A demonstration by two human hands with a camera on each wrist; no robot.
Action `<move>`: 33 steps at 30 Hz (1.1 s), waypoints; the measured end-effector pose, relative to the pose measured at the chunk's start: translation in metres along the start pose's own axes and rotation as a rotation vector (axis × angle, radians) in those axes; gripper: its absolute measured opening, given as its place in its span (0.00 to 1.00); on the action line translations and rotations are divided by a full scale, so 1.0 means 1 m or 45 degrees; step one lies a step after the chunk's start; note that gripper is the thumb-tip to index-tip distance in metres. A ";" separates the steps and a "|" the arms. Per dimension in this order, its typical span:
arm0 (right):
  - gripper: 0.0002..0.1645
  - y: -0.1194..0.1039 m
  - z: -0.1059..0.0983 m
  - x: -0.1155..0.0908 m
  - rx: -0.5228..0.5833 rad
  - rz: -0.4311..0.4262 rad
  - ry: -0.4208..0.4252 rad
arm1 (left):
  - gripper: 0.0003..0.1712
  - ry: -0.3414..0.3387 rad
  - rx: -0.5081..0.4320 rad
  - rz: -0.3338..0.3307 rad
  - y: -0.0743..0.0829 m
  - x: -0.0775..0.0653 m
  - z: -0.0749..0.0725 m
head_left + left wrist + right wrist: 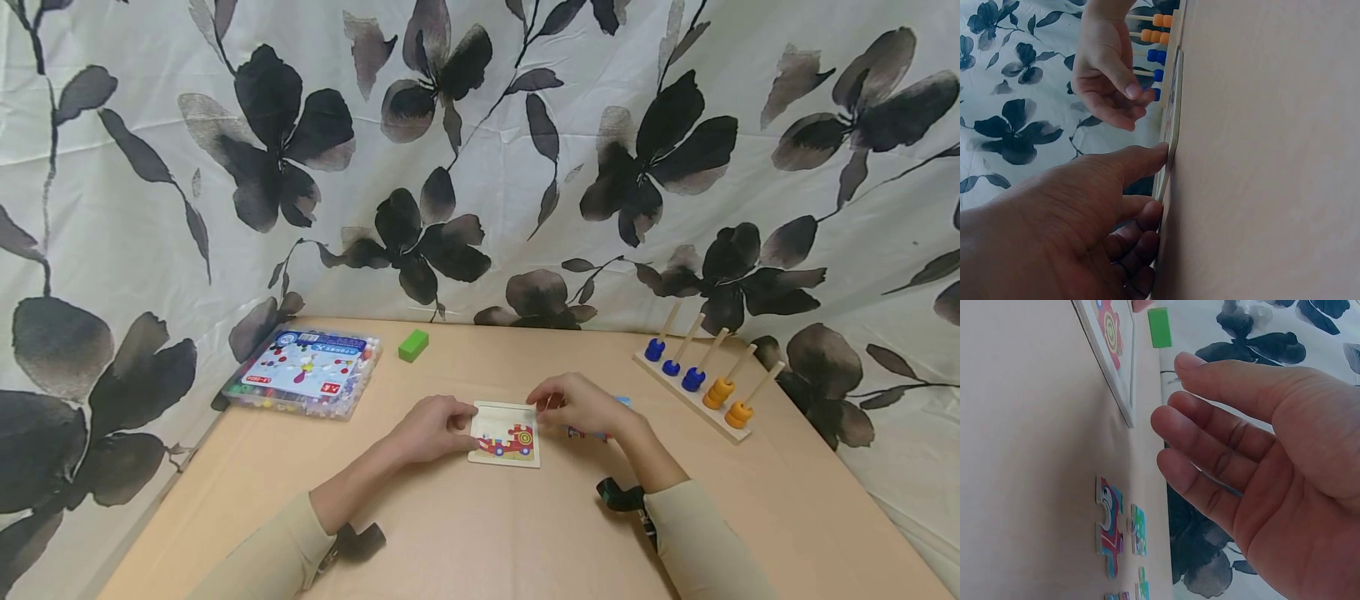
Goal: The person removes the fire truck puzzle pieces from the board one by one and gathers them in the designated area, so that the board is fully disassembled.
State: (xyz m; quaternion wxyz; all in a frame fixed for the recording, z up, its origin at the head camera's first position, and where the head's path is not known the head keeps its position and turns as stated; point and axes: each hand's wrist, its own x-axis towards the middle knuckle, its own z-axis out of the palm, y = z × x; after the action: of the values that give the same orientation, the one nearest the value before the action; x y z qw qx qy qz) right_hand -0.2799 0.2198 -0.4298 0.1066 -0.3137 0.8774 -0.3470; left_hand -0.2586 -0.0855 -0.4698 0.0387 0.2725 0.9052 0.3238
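Note:
A small wooden puzzle board (pixel 504 415) lies mid-table, with a red and yellow vehicle picture (pixel 517 440) across its lower half and a bare upper half. My left hand (pixel 431 429) holds the board's left edge, thumb near the lower corner and fingers higher up. Above the board's upper right corner hovers my right hand (pixel 577 406), its fingers loosely bent and nothing in them. In the right wrist view, a puzzle piece (pixel 1109 522) with a cartoon face and a smaller green-blue piece (pixel 1139 530) lie on the table below that hand, with others partly cut off.
A clear plastic case of colourful beads (pixel 300 372) sits at the back left. Beside it lies a green block (pixel 413 345). A wooden peg rack (pixel 693 392) with blue and orange beads stands at the right. Floral cloth (pixel 480 167) hangs behind the table.

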 end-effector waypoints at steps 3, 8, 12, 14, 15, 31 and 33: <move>0.16 -0.001 0.002 0.001 -0.005 0.003 -0.009 | 0.22 0.001 0.002 0.002 0.000 0.000 0.000; 0.15 -0.007 0.003 0.001 -0.005 0.016 -0.024 | 0.24 0.000 0.004 -0.012 0.001 0.000 0.000; 0.15 -0.009 0.005 0.001 -0.016 0.015 -0.031 | 0.24 0.002 0.005 -0.002 0.001 0.000 0.000; 0.15 -0.009 0.005 0.001 -0.020 0.013 -0.033 | 0.24 0.002 0.008 0.003 0.000 0.000 0.000; 0.15 -0.009 0.006 0.002 -0.021 0.012 -0.035 | 0.24 0.002 0.009 0.003 0.001 0.000 0.000; 0.14 -0.010 0.015 0.006 -0.029 0.010 -0.093 | 0.25 0.002 0.023 -0.013 0.001 0.000 0.000; 0.14 -0.010 0.017 0.007 -0.037 0.011 -0.101 | 0.24 0.005 0.029 -0.001 0.001 0.000 0.001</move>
State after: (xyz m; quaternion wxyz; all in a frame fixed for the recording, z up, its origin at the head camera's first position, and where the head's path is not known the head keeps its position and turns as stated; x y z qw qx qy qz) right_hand -0.2737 0.2008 -0.4352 0.1385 -0.3249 0.8787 -0.3212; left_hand -0.2581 -0.0845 -0.4697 0.0338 0.2718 0.9090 0.3140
